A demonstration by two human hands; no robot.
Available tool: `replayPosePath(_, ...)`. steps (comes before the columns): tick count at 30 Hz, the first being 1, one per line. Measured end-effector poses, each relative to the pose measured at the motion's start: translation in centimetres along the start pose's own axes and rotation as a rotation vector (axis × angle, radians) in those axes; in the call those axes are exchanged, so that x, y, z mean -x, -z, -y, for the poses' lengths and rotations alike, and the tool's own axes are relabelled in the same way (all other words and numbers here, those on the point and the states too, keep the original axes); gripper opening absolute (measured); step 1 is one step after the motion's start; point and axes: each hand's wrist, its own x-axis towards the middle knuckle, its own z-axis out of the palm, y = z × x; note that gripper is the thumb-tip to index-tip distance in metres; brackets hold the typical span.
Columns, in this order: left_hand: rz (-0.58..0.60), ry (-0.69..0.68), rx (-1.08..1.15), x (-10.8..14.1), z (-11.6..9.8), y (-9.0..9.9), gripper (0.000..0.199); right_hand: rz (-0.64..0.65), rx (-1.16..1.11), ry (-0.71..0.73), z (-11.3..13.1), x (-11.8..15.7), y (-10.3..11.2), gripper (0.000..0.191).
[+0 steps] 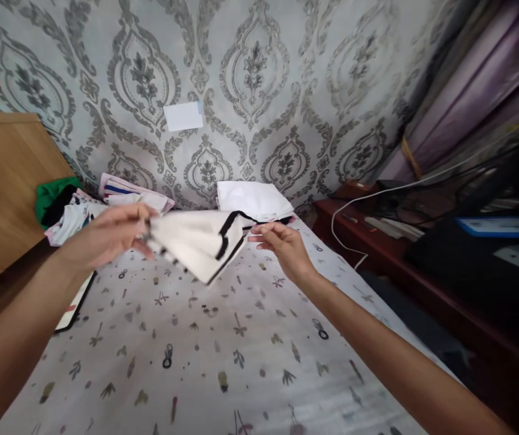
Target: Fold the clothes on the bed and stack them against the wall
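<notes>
My left hand (116, 232) and right hand (284, 246) pinch a black-edged white cloth (196, 238) above the patterned bed (205, 362). Grey damask wallpaper (254, 72) rises behind.

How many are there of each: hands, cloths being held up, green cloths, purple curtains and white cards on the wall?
Hands: 2 (left hand, right hand)
Held cloth: 1
Green cloth: 1
Purple curtain: 1
White card: 1
Total: 6
</notes>
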Motion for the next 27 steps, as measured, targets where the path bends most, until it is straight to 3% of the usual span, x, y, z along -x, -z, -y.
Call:
replayPosePath(3, 0.415, 0.323, -0.427, 3.3, 1.9, 0.6, 0.024, 0.108, 0.12, -0.083, -1.0, 1.5, 0.7, 0.04)
replayPosePath(5, 0.527, 0.39, -0.59, 3.9, 3.2, -0.4, 0.028, 0.19, 0.242, -0.151, -2.6, 3.2, 0.6, 0.04)
replayPosePath(8, 0.453, 0.309, -0.61, 3.2, 5.4, -3.6, 0.032, 0.251, 0.495, -0.193, -4.9, 5.8, -0.3, 0.035)
replayPosePath(11, 0.373, 0.123, -0.674, 1.8, 8.1, -7.9, 0.036, 0.254, 0.748, -0.207, -5.7, 7.4, -1.9, 0.032)
replayPosePath(14, 0.413, -0.034, -0.883, 0.5, 10.2, -11.2, 0.033, 0.295, 0.858, -0.226, -5.6, 7.8, -3.1, 0.025)
replayPosePath(16, 0.431, -0.062, -0.958, -0.3, 10.7, -11.9, 0.02, 0.336, 0.841, -0.24, -5.7, 7.6, -3.5, 0.009)
replayPosePath(18, 0.412, -0.034, -0.926, -0.6, 10.3, -11.0, 0.01, 0.359, 0.777, -0.262, -6.0, 7.3, -3.5, 0.009)
replayPosePath(20, 0.372, 0.021, -0.837, -0.5, 9.1, -8.6, 0.013, 0.341, 0.711, -0.283, -6.3, 7.0, -3.2, 0.012)
replayPosePath(24, 0.241, 0.154, -0.742, 1.9, 7.2, -0.6, 0.024, 0.204, 0.674, -0.231, -6.1, 6.7, -1.7, 0.011)
replayPosePath(27, 0.166, 0.3, -0.774, 5.2, 8.0, 4.8, 0.025, 0.136, 0.712, -0.224, -5.4, 6.8, 0.0, 0.011)
